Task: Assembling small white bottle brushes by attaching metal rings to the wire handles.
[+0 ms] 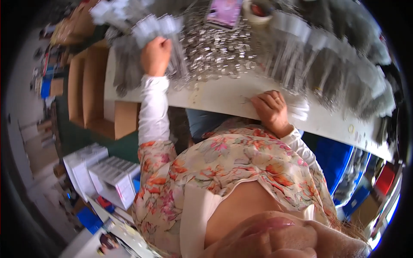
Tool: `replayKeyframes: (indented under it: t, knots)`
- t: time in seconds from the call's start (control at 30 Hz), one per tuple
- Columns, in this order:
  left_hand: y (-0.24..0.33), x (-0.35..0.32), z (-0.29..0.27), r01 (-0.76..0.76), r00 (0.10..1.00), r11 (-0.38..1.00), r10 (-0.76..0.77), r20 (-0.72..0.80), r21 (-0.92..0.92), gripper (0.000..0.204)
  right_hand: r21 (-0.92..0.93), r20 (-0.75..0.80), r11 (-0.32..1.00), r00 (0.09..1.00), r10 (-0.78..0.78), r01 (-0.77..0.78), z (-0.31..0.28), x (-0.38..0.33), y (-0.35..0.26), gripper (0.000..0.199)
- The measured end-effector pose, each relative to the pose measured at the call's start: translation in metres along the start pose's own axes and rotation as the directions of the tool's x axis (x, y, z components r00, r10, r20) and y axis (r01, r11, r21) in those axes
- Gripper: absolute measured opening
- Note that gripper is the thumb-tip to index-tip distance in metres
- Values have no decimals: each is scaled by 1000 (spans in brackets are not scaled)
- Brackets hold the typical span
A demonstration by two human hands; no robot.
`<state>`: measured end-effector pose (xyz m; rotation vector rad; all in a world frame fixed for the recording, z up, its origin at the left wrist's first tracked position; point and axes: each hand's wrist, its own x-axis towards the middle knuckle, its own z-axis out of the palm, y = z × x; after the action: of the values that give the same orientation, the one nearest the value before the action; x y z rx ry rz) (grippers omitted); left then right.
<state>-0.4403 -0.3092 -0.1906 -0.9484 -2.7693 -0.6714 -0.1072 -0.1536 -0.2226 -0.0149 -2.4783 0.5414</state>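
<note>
My left hand (155,55) is stretched out over the far left of the white table (223,99) and is closed around a bunch of grey packets with white header cards (160,26). My right hand (271,111) rests near the table's front edge, fingers curled on a small stack of white cards (299,108). A heap of small shiny metal rings (215,49) covers the table between my two hands.
More grey packets with white tops (327,64) are fanned out at the right of the table. A pink card (223,13) and a tape roll (258,10) lie at the back. Open cardboard boxes (92,90) and white boxes (107,174) stand at the left.
</note>
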Motion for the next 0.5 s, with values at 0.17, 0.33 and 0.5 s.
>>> replayKeyframes:
  t: [0.17,0.33,0.5]
  knots:
    - [19,-1,-24,-52,990,823,-33,-139,-566,16,-50,-26,996,997,70,-72,3,-2,-2,23]
    - [-44,14,-85,113,914,686,-356,-196,-719,28,35,28,984,984,175,-176,-20,8,-8,14]
    - [-193,33,-33,119,993,992,-119,-9,51,34,89,-7,913,916,400,-398,-52,38,12,10]
